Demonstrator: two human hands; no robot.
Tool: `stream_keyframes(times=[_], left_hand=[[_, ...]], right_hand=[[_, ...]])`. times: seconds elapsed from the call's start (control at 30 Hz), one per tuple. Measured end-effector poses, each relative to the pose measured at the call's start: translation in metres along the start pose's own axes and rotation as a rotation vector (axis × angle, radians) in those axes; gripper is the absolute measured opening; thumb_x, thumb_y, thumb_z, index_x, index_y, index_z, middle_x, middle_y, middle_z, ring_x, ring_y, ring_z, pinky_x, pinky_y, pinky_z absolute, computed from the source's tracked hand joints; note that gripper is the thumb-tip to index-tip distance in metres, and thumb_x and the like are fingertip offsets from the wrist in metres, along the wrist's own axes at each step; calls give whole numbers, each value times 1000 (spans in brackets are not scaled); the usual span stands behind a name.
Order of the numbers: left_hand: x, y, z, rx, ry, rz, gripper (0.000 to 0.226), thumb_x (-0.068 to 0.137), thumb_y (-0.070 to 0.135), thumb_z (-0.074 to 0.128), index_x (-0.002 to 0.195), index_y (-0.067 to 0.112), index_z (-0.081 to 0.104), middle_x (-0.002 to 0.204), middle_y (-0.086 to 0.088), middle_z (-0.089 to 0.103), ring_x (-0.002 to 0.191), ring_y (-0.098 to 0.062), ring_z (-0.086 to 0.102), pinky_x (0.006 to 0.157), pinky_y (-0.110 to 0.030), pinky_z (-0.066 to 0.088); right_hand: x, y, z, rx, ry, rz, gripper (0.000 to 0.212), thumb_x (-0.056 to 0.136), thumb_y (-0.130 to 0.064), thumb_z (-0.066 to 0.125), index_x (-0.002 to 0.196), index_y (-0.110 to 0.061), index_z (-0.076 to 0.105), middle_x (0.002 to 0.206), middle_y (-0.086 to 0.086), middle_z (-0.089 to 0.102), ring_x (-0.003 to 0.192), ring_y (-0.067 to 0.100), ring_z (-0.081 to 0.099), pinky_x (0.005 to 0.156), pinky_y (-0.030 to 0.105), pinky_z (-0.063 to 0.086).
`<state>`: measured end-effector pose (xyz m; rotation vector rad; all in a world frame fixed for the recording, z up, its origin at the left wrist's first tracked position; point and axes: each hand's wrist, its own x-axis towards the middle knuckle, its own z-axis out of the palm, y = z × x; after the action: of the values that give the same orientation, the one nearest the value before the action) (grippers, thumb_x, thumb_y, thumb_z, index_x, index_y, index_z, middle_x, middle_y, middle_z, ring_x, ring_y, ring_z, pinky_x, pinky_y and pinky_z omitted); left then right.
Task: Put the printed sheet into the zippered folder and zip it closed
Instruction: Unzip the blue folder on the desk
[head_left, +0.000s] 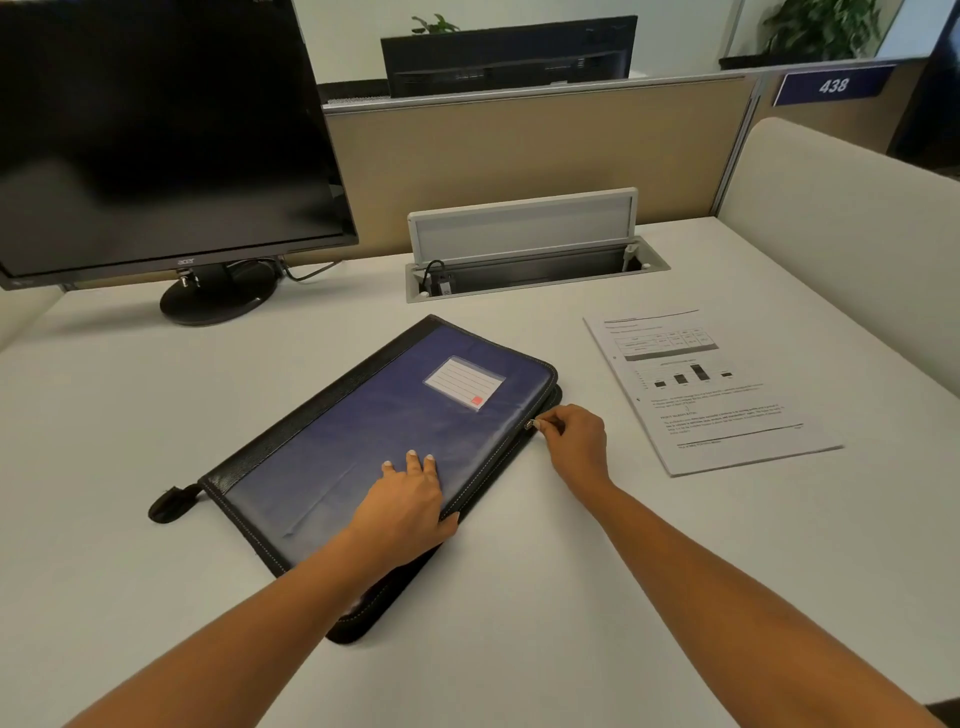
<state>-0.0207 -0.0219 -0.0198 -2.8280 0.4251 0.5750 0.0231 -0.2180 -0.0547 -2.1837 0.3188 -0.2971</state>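
A blue zippered folder with black trim and a label window lies flat and slanted on the white desk. My left hand presses flat on its cover near the right edge, fingers spread. My right hand pinches the metal zipper pull on the folder's right side, below the far corner. The printed sheet, with a table, a bar chart and text, lies on the desk to the right of the folder, apart from both hands.
A dark monitor on a round stand fills the back left. An open cable hatch with a raised lid sits behind the folder. Beige partition walls close the back and right of the white desk.
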Motion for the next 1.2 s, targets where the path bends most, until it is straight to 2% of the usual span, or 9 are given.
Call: stream_keyframes(times=[0.3, 0.43, 0.6, 0.77, 0.97, 1.07, 1.2], left_hand=[[17, 4, 11, -42, -13, -31, 73, 96, 45, 26, 145, -4, 3, 152, -30, 9, 134, -53, 21, 110, -52, 30], [23, 3, 12, -63, 12, -30, 73, 97, 46, 24, 145, -5, 5, 152, -30, 10, 134, -52, 22, 110, -52, 30], [32, 4, 9, -97, 11, -35, 74, 96, 47, 26, 145, -5, 6, 152, -30, 11, 135, -50, 22, 111, -52, 30], [35, 4, 7, -126, 28, -44, 77, 95, 51, 27, 145, -4, 8, 151, -30, 14, 135, -48, 25, 111, -52, 30], [27, 8, -3, -126, 56, -51, 78, 93, 54, 32, 146, 1, 10, 153, -25, 17, 136, -45, 26, 111, -48, 32], [16, 6, -7, -76, 119, -47, 77, 91, 57, 33, 147, 7, 13, 154, -18, 20, 136, -40, 30, 105, -44, 38], [5, -2, 1, -99, 166, -28, 80, 88, 61, 36, 148, 16, 9, 157, -8, 13, 143, -31, 19, 105, -45, 38]], right_hand=[[-7, 1, 12, 61, -27, 72, 16, 86, -11, 61, 95, -1, 68, 96, 16, 70, 88, 25, 64, 77, 24, 45], [-17, -3, 16, 64, -70, 42, 14, 85, -11, 62, 92, 0, 69, 93, 16, 70, 86, 25, 64, 75, 24, 45], [-38, -7, 24, 107, -149, -4, 11, 84, -9, 63, 87, -1, 69, 90, 16, 70, 79, 17, 60, 80, 28, 50], [-53, -11, 25, 141, -207, -18, 9, 82, -7, 65, 86, -1, 70, 90, 16, 71, 77, 15, 59, 76, 25, 48], [-62, -13, 24, 146, -228, -40, 12, 83, -8, 64, 90, -1, 69, 93, 16, 71, 78, 15, 59, 77, 22, 47], [-59, -15, 23, 131, -207, -48, 12, 85, -10, 62, 90, -2, 69, 93, 15, 70, 79, 15, 58, 76, 22, 47], [-55, -15, 24, 84, -184, -66, 11, 85, -12, 62, 88, -5, 69, 91, 12, 70, 77, 13, 57, 71, 18, 45]])
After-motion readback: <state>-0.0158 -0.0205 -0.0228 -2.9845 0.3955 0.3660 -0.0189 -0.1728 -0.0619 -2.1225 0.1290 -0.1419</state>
